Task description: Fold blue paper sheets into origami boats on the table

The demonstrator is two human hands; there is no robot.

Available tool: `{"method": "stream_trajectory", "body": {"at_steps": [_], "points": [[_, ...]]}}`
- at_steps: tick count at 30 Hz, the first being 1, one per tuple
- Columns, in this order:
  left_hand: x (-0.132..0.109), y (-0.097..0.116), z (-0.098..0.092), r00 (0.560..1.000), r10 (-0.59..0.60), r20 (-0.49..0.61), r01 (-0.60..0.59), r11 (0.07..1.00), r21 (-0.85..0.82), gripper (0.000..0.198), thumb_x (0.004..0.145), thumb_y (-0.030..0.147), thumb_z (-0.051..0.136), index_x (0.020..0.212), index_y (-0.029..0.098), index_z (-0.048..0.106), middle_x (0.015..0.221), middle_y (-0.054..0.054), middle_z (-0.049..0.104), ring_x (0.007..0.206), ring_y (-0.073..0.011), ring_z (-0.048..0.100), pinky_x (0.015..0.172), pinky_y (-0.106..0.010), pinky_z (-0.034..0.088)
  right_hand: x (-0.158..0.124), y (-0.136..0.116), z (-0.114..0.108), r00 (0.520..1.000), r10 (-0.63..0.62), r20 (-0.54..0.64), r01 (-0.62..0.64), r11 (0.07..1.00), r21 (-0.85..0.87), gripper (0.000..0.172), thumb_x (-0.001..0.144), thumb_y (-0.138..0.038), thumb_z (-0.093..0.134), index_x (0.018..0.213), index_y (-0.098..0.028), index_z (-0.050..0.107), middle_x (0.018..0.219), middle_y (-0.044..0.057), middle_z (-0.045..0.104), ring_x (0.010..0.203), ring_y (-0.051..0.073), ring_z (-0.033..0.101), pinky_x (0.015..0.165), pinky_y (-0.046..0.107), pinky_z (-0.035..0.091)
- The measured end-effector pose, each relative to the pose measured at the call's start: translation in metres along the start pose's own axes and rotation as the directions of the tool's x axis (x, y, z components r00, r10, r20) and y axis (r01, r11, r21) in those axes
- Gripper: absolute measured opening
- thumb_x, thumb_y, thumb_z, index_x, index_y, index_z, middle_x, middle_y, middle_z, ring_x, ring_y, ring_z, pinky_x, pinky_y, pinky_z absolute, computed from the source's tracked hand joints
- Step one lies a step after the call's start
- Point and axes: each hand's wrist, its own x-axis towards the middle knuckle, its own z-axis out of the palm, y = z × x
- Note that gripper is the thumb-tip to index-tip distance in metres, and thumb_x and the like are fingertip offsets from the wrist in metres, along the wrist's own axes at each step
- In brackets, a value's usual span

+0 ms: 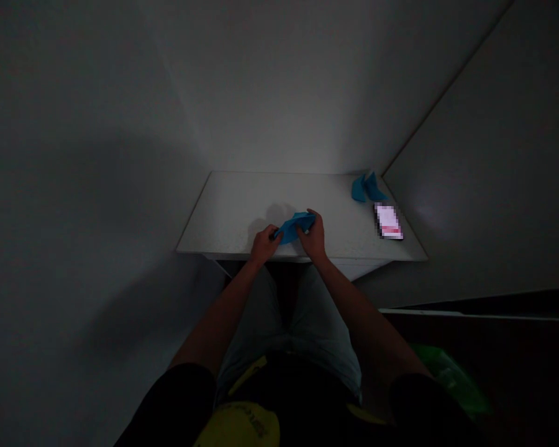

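A folded piece of blue paper (292,228) is held between my two hands, just above the front edge of the white table (228,211). My left hand (264,244) pinches its left end. On the other end, my right hand (315,236) grips with the thumb in front and the fingers behind. The paper has several creases and a raised middle. The fine detail of its folds is too small and dim to make out.
Two blue folded paper pieces (359,188) stand at the table's back right corner. In front of them lies a phone with a lit screen (388,221). Walls enclose the table behind and at both sides. Something green (451,375) lies low at the right.
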Motion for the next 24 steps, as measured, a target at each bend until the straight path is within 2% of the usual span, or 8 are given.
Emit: {"method": "stream_trajectory", "body": {"at_steps": [2,4,9,12,15,17,20,24], "points": [[-0.001,0.001,0.0,1.0,0.008,0.013,-0.008,1.0,-0.023,0.02,0.094,0.042,0.066,0.091,0.022,0.066,0.077,0.002,0.069,0.067,-0.0145,0.061,0.068,-0.027,0.046,0.0,0.007,0.009,0.997,0.057,-0.042,-0.057,0.998,0.002,0.063,0.09,-0.032,0.064,0.15,-0.02,0.047,0.136,0.017,0.064,0.12,0.031,0.064,0.103,0.049,0.056],[-0.001,0.002,0.0,1.0,0.004,0.014,-0.004,1.0,-0.023,0.018,0.094,0.039,0.066,0.089,0.022,0.062,0.075,0.003,0.067,0.066,-0.0142,0.06,0.067,-0.027,0.045,0.0,0.009,0.018,0.995,0.078,-0.059,-0.079,0.997,-0.004,0.058,0.09,-0.028,0.06,0.146,-0.021,0.05,0.132,0.015,0.067,0.12,0.031,0.065,0.106,0.049,0.055],[-0.002,0.004,0.0,0.998,-0.035,-0.054,0.036,0.999,0.025,0.012,0.096,0.035,0.062,0.095,0.024,0.057,0.072,0.005,0.062,0.063,-0.0145,0.056,0.065,-0.028,0.042,-0.002,0.005,0.035,0.994,0.05,-0.094,-0.051,0.999,-0.015,0.054,0.088,-0.021,0.053,0.142,-0.023,0.053,0.132,0.015,0.067,0.124,0.03,0.063,0.112,0.049,0.051],[-0.003,0.003,0.0,0.999,-0.001,-0.039,0.004,0.998,0.063,0.011,0.095,0.034,0.062,0.099,0.024,0.057,0.078,0.003,0.064,0.066,-0.0156,0.057,0.068,-0.03,0.044,0.0,0.004,0.042,0.988,0.075,-0.135,-0.073,0.997,0.02,0.053,0.089,-0.023,0.053,0.142,-0.023,0.053,0.132,0.016,0.066,0.129,0.031,0.06,0.116,0.053,0.047],[-0.003,0.002,0.0,0.998,0.066,0.025,-0.068,0.995,0.075,0.014,0.092,0.03,0.065,0.104,0.024,0.06,0.093,0.0,0.07,0.072,-0.0153,0.06,0.073,-0.031,0.048,0.004,0.004,0.044,0.981,0.13,-0.142,-0.119,0.99,0.078,0.049,0.088,-0.029,0.059,0.136,-0.021,0.057,0.134,0.018,0.064,0.131,0.033,0.058,0.119,0.057,0.043],[-0.003,0.002,-0.001,0.993,0.087,0.073,-0.091,0.995,0.043,0.023,0.091,0.028,0.066,0.113,0.024,0.061,0.101,-0.002,0.071,0.074,-0.015,0.062,0.075,-0.031,0.051,0.006,0.002,0.043,0.978,0.175,-0.112,-0.163,0.98,0.114,0.048,0.088,-0.034,0.062,0.134,-0.021,0.057,0.131,0.018,0.065,0.125,0.032,0.062,0.115,0.054,0.047],[-0.003,0.003,-0.001,0.992,0.07,0.105,-0.071,0.997,0.002,0.044,0.089,0.029,0.07,0.131,0.024,0.058,0.107,-0.004,0.073,0.077,-0.016,0.065,0.075,-0.032,0.053,0.006,-0.004,0.042,0.974,0.219,-0.051,-0.209,0.966,0.154,0.051,0.09,-0.042,0.065,0.136,-0.023,0.056,0.121,0.014,0.071,0.108,0.029,0.069,0.101,0.048,0.056],[-0.003,0.004,-0.003,0.996,0.023,0.092,-0.019,0.999,-0.049,0.058,0.091,0.035,0.071,0.145,0.023,0.053,0.101,-0.004,0.074,0.077,-0.0172,0.067,0.074,-0.031,0.053,0.003,-0.016,0.042,0.983,0.183,-0.014,-0.177,0.964,0.2,0.058,0.088,-0.037,0.07,0.143,-0.027,0.054,0.121,0.011,0.074,0.098,0.025,0.07,0.091,0.043,0.059]]}}
